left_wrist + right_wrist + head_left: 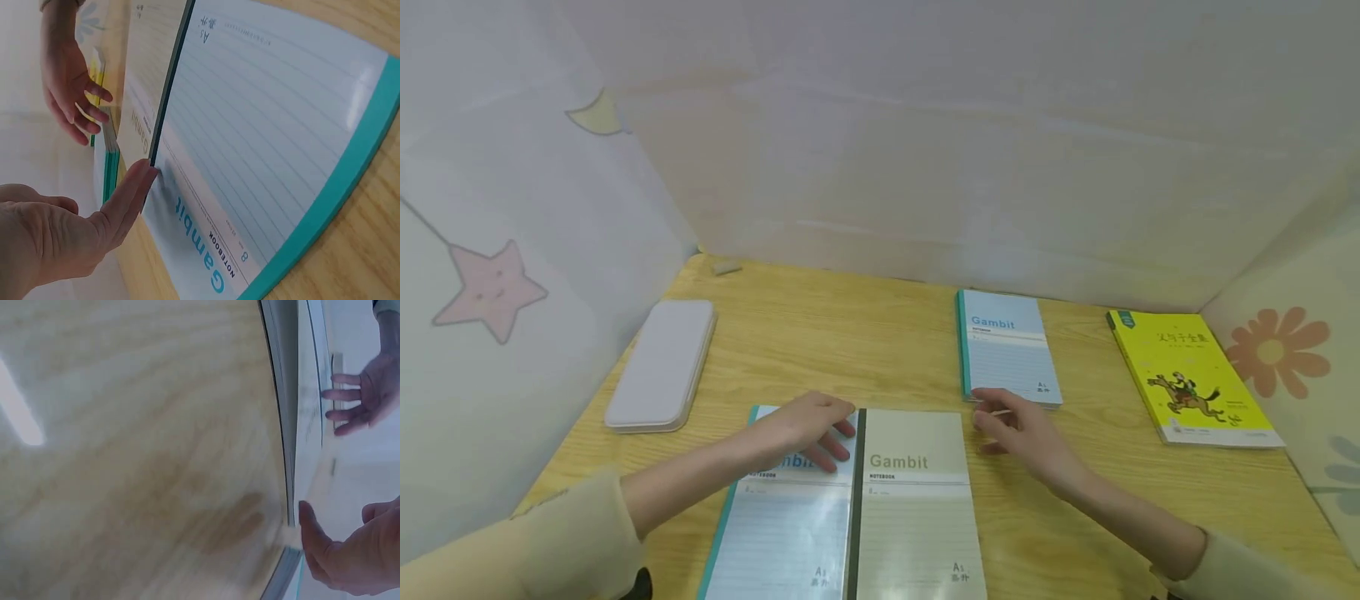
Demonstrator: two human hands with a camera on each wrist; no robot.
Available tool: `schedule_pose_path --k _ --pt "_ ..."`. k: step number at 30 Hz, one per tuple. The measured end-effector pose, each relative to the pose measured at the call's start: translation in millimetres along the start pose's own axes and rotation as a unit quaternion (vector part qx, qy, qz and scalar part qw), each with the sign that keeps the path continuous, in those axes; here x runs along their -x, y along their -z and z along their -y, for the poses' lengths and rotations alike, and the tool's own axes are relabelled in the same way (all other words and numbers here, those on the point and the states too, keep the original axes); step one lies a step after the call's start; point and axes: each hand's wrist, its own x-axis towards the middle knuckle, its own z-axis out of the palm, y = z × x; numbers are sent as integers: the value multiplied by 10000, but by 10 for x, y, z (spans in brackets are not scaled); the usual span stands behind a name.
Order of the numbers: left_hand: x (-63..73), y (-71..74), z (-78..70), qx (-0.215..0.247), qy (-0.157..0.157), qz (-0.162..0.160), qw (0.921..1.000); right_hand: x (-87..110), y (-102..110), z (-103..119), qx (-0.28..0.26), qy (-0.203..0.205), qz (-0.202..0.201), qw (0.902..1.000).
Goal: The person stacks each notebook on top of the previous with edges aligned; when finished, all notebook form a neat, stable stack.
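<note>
A blue Gambit notebook with a teal spine lies at the front, side by side with a beige Gambit notebook with a dark spine. Over the blue one's upper part is my left hand, fingers loosely extended. Its fingertips are close to the seam between the two notebooks; whether they touch is hard to tell. My right hand hovers past the beige notebook's top right corner, fingers relaxed and holding nothing. Just beyond it lies a smaller-looking blue Gambit notebook, seemingly a stack, with a teal spine.
At the left of the wooden table lies a white flat case. A yellow book with a horse rider on its cover is at the far right. A small grey piece sits near the back edge. Pale fabric walls surround the table.
</note>
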Motion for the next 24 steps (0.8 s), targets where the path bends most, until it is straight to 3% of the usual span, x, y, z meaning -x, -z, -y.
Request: schedule_pose_path --k 9,17,24 --pt "73 -143 17 597 298 -68 9978 190 -249 72 -383 -724 -49 9966" --pt "156 -227 -18 873 346 -110 9955 224 -335 147 -761 -1060 -7 9915" --pt "149 -237 -1 1184 330 -236 9921 194 -335 167 -897 -1455 -55 9853"
